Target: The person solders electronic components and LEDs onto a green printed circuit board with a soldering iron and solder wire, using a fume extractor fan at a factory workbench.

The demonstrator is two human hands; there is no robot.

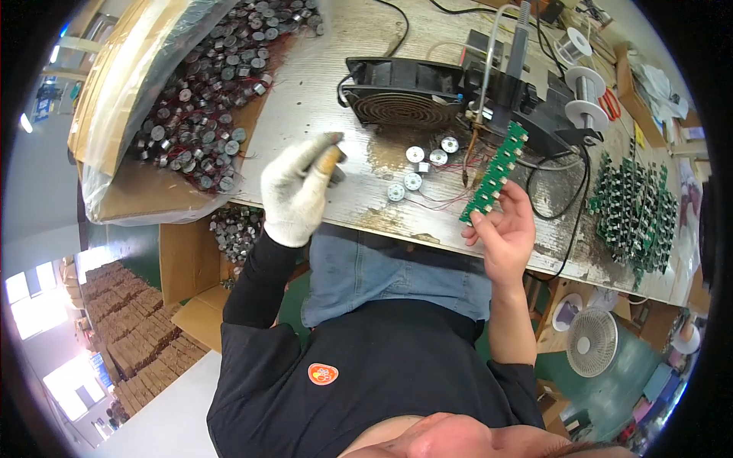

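The person's right hand (505, 229), bare, holds a long green circuit board strip (495, 172) by its lower end, the grip closed with thumb and fingers pinching the edge, so the strip slants up over the worn table (321, 91) toward a soldering iron stand (504, 84). The left hand (296, 191) wears a white knit glove and is curled around something small at its fingertips; what it is I cannot tell, as it is blurred. Between the two hands, a few small round motors (416, 168) with thin red wires lie loose on the table just in front of a black fan (405, 95). To the left, a cardboard box lined with clear plastic (153, 91) is full of the same round motors. On the right sits a heap of green boards (634, 206), and behind it stand spools of solder wire (586, 95).
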